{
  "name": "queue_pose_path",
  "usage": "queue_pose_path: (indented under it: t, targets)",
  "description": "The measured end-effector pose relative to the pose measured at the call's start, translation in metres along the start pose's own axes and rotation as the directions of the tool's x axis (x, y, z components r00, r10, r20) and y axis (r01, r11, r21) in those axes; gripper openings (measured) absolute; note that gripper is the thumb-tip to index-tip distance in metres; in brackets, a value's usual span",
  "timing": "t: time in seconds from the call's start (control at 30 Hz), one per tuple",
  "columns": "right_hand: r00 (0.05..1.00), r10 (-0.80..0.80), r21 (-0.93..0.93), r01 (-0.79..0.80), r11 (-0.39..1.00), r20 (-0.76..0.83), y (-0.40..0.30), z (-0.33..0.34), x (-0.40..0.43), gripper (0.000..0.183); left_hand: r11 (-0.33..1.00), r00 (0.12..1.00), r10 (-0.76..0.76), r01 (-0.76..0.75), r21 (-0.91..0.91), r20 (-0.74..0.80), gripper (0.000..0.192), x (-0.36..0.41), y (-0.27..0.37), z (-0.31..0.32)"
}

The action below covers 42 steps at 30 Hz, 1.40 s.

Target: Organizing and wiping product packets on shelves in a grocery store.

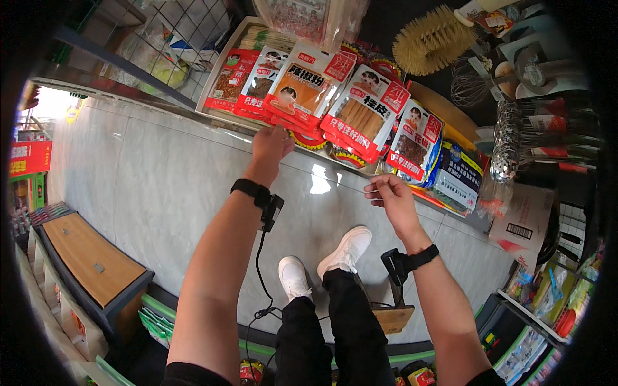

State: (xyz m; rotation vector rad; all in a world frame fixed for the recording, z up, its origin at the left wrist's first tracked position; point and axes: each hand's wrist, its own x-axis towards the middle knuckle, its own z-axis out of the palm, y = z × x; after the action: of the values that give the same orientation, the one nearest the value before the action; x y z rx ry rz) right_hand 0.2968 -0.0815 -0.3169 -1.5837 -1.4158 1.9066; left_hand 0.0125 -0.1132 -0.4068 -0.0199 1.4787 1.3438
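Note:
My left hand [271,148] is at the front edge of a shelf of seasoning packets, its fingers bent near the bottom of a red-and-white packet of orange powder [307,87]. Whether those fingers touch the packet or the shelf edge is unclear. To the right lie a packet of brown bark sticks [359,114] and a packet of dark dried spice [414,142]. My right hand [397,201] hovers just in front of the shelf, below that spice packet, fingers loosely bent with nothing visible in them. Further left are a red packet of flakes [232,77] and a white-and-red packet [263,77].
A bristle brush [432,41], a wire whisk [469,82] and other utensils hang at the upper right. A cardboard box [521,222] stands right of the shelf. Behind my legs is a small wooden stool [393,318]. A cable [260,270] hangs from my left wrist device.

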Motion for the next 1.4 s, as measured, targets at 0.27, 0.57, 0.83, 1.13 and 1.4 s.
queue_pose_path:
  t: [0.27,0.57,0.83,1.13,1.4]
  targets:
    - [0.993,0.064,-0.061,-0.071,0.996,-0.104,-0.003,-0.027,-0.116,0.015,0.905,0.951,-0.04,-0.096,0.414,0.307,0.011,-0.156,-0.024,-0.029]
    - [0.976,0.014,-0.359,-0.093,0.929,-0.216,-0.046,-0.092,-0.311,0.014,0.6,0.779,-0.14,-0.425,0.678,0.611,0.019,-0.38,-0.015,-0.031]
    - [0.908,-0.112,-0.343,-0.037,0.939,-0.405,-0.093,-0.121,-0.383,0.017,0.716,0.859,-0.185,-0.214,0.664,0.477,0.017,-0.424,0.067,-0.055]
    - [0.612,-0.6,-0.431,0.419,0.799,-0.516,-0.333,-0.155,-0.406,0.016,0.537,0.681,0.161,-0.668,0.515,0.715,0.016,-0.43,0.278,0.076]
    - [0.22,-0.86,-0.409,0.808,0.425,-0.46,-0.51,-0.204,-0.412,0.014,0.417,0.19,0.481,-0.908,-0.033,0.856,0.013,-0.541,0.446,0.287]
